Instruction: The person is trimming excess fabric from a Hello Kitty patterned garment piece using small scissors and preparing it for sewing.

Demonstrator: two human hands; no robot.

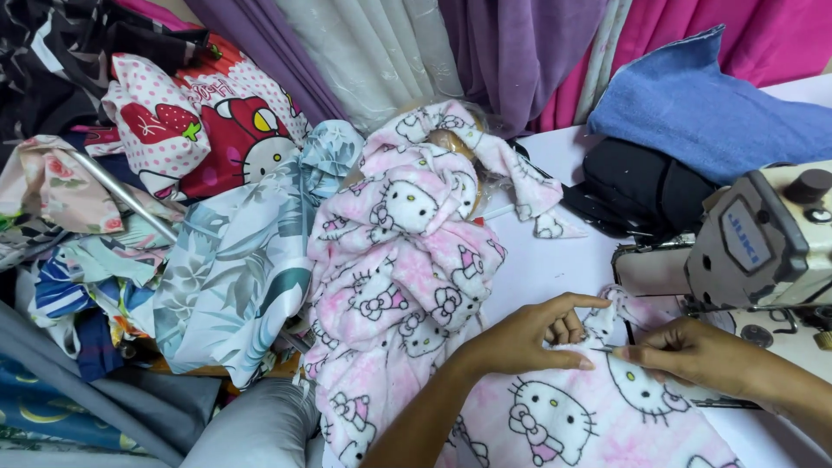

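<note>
Nearest the person, the pink fleece fabric (563,416), printed with white cartoon cats, lies spread over the near edge of the white sewing table (542,264) and runs back in a bunched heap toward the table's far left. The left hand (529,334) rests on the cloth with forefinger and thumb stretched out and pressing a small fold flat, the other fingers curled under. The right hand (689,351) has its fingertips closed in a pinch on the fabric edge; something thin and pale seems to lie between them, but it is too small to tell what. Both hands work just in front of the beige sewing machine (763,238) at the right edge of the table. The fleece looks soft, light and limp, likely to stretch and slip rather than hold a crease, so it is best gripped close to the edge being worked, with the bulk left resting on the table. Farther back lie a black bundle (646,191), a blue towel-like cloth (702,100), and a floral leaf-print fabric (230,269) to the left.
</note>
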